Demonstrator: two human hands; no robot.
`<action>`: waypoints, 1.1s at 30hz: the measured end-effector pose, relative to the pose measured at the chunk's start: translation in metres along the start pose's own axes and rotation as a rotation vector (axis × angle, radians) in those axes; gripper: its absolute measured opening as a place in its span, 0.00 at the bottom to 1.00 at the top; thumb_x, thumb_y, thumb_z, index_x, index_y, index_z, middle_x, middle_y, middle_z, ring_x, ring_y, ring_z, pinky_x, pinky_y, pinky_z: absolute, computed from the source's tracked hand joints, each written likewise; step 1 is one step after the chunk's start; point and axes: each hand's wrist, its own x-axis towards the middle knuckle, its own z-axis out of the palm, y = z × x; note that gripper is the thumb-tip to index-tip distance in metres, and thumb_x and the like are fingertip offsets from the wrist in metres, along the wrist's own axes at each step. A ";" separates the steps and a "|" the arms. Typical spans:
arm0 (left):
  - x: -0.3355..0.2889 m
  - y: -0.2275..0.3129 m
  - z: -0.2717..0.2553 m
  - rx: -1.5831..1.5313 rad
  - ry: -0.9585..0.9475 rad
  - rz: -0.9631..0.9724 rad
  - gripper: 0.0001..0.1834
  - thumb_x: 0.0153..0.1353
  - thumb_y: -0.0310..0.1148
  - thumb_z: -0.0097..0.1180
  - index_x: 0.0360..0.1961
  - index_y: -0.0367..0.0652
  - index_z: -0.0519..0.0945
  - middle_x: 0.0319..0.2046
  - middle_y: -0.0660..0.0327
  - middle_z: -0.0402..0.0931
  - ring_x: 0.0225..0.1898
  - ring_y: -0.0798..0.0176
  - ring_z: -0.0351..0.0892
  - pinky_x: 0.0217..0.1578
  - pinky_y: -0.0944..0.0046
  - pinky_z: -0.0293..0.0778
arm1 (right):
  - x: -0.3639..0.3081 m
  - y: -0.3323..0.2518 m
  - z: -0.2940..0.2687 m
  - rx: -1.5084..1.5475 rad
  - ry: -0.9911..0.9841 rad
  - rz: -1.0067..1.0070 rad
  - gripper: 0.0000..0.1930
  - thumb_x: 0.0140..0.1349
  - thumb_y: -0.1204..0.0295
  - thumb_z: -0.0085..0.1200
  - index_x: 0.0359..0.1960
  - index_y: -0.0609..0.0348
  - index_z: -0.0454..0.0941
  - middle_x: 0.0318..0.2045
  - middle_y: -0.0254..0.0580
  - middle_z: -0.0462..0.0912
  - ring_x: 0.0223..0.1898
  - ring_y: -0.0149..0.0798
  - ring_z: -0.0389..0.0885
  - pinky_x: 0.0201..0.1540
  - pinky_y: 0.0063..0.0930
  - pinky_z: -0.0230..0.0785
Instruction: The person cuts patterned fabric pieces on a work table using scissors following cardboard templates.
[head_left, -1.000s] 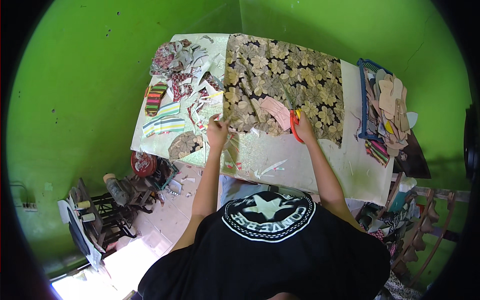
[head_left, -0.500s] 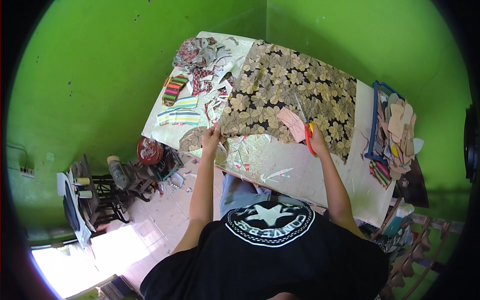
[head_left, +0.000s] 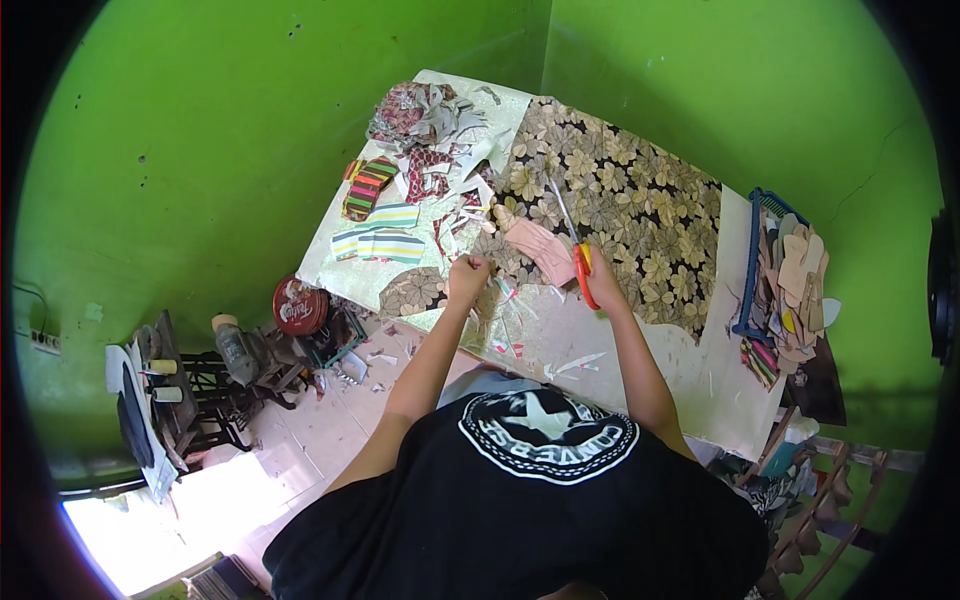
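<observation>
A black-and-tan floral fabric point(head_left: 620, 180) is spread over the right part of the table. On its near left part lies a pale pink pattern piece point(head_left: 540, 248). My right hand point(head_left: 602, 283) is closed in the handles of orange-red scissors point(head_left: 578, 245), beside the right end of the pattern piece. Their long blades point away over the fabric. At the fabric's near left corner, my left hand point(head_left: 468, 279) is closed, its fingertips pinching the edge. A separate rounded floral piece point(head_left: 412, 291) lies left of this hand.
Striped cut pieces point(head_left: 378, 246), scraps and a grey-red bundle point(head_left: 412, 113) lie on the table's point(head_left: 655, 385) left side. A blue basket point(head_left: 745, 270) with stacked pattern pieces point(head_left: 797, 265) stands right. Below left are a red round tin point(head_left: 300, 306) and a bottle point(head_left: 236, 350).
My left hand has moved right, and the fabric's near left corner has shifted with it. The pattern piece and the scissors in my right hand have moved left; the piece now shows more fully.
</observation>
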 end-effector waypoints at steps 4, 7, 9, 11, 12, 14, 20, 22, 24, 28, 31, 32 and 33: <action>-0.006 -0.012 -0.003 -0.007 0.117 0.089 0.15 0.43 0.33 0.54 0.30 0.33 0.73 0.19 0.55 0.73 0.21 0.59 0.73 0.27 0.65 0.69 | 0.007 -0.017 0.013 -0.010 -0.066 0.055 0.15 0.52 0.73 0.49 0.40 0.65 0.62 0.30 0.52 0.73 0.31 0.44 0.72 0.36 0.32 0.64; -0.014 0.008 -0.012 0.089 0.024 0.384 0.18 0.43 0.32 0.54 0.37 0.37 0.70 0.28 0.56 0.71 0.30 0.57 0.72 0.32 0.62 0.69 | 0.012 0.005 0.022 -0.011 -0.006 0.000 0.15 0.51 0.72 0.49 0.40 0.65 0.63 0.30 0.51 0.73 0.31 0.44 0.72 0.36 0.31 0.64; -0.028 0.028 -0.024 0.411 0.075 0.603 0.17 0.43 0.33 0.55 0.38 0.44 0.70 0.36 0.59 0.69 0.39 0.55 0.67 0.40 0.57 0.66 | 0.014 -0.009 0.028 -0.013 -0.031 0.065 0.16 0.50 0.78 0.49 0.42 0.64 0.63 0.30 0.45 0.72 0.32 0.36 0.70 0.37 0.26 0.63; -0.025 0.024 -0.025 0.474 -0.024 0.584 0.18 0.45 0.38 0.55 0.39 0.49 0.70 0.40 0.62 0.68 0.44 0.56 0.64 0.43 0.50 0.62 | 0.016 -0.004 0.032 0.008 -0.006 0.081 0.14 0.51 0.77 0.49 0.41 0.64 0.63 0.29 0.45 0.72 0.31 0.36 0.70 0.36 0.26 0.63; -0.026 0.025 -0.027 0.574 -0.154 0.604 0.18 0.45 0.39 0.54 0.39 0.49 0.70 0.39 0.62 0.69 0.44 0.56 0.65 0.43 0.48 0.60 | 0.018 0.000 0.033 0.006 -0.008 0.076 0.14 0.51 0.77 0.49 0.41 0.64 0.63 0.29 0.45 0.72 0.31 0.36 0.70 0.36 0.26 0.63; -0.028 0.026 -0.032 0.670 -0.321 0.591 0.16 0.46 0.43 0.52 0.36 0.49 0.72 0.32 0.62 0.73 0.38 0.57 0.70 0.42 0.45 0.58 | 0.019 0.007 0.033 -0.051 -0.015 0.120 0.13 0.52 0.75 0.49 0.39 0.64 0.64 0.29 0.45 0.72 0.31 0.35 0.69 0.35 0.27 0.63; -0.043 -0.003 -0.037 0.478 -0.083 0.444 0.15 0.48 0.41 0.55 0.31 0.42 0.72 0.19 0.60 0.71 0.22 0.60 0.72 0.28 0.60 0.66 | 0.025 0.013 0.038 -0.046 -0.028 0.070 0.14 0.50 0.71 0.51 0.36 0.64 0.63 0.30 0.52 0.72 0.32 0.47 0.72 0.34 0.33 0.63; -0.046 -0.018 -0.029 0.235 -0.023 0.327 0.14 0.48 0.39 0.55 0.31 0.40 0.72 0.19 0.61 0.71 0.20 0.64 0.71 0.24 0.64 0.65 | 0.024 0.005 0.041 -0.060 -0.063 0.086 0.14 0.51 0.72 0.51 0.38 0.64 0.64 0.30 0.49 0.72 0.32 0.43 0.72 0.35 0.30 0.63; -0.050 -0.021 -0.021 -0.141 0.038 0.116 0.14 0.48 0.32 0.57 0.34 0.37 0.71 0.21 0.62 0.70 0.21 0.72 0.68 0.22 0.71 0.64 | 0.022 -0.005 0.040 -0.080 -0.093 0.102 0.15 0.52 0.73 0.50 0.40 0.64 0.64 0.31 0.47 0.72 0.33 0.38 0.71 0.36 0.28 0.63; -0.051 -0.017 -0.008 -0.279 0.112 0.053 0.22 0.48 0.31 0.57 0.43 0.35 0.66 0.32 0.61 0.71 0.23 0.72 0.66 0.26 0.74 0.64 | 0.018 -0.010 0.039 -0.063 -0.168 0.038 0.16 0.50 0.73 0.51 0.40 0.64 0.64 0.31 0.49 0.73 0.35 0.41 0.73 0.37 0.28 0.63; -0.048 -0.023 0.000 -0.232 0.178 0.096 0.22 0.48 0.31 0.58 0.43 0.34 0.65 0.33 0.60 0.71 0.23 0.73 0.64 0.26 0.74 0.64 | 0.020 -0.021 0.043 -0.041 -0.217 0.069 0.15 0.49 0.74 0.51 0.39 0.64 0.64 0.31 0.49 0.73 0.35 0.41 0.73 0.38 0.28 0.63; -0.047 -0.020 0.002 -0.260 0.162 0.043 0.23 0.47 0.31 0.59 0.42 0.33 0.65 0.31 0.60 0.71 0.23 0.73 0.64 0.26 0.74 0.64 | 0.023 -0.019 0.045 -0.049 -0.238 0.045 0.16 0.49 0.73 0.51 0.39 0.64 0.64 0.31 0.47 0.73 0.33 0.40 0.73 0.35 0.28 0.64; -0.046 -0.018 0.003 -0.259 0.160 0.045 0.23 0.47 0.31 0.59 0.42 0.33 0.65 0.31 0.60 0.71 0.23 0.73 0.64 0.26 0.74 0.64 | 0.026 -0.017 0.046 -0.056 -0.259 0.020 0.16 0.50 0.73 0.52 0.40 0.64 0.64 0.30 0.46 0.73 0.31 0.39 0.73 0.33 0.28 0.64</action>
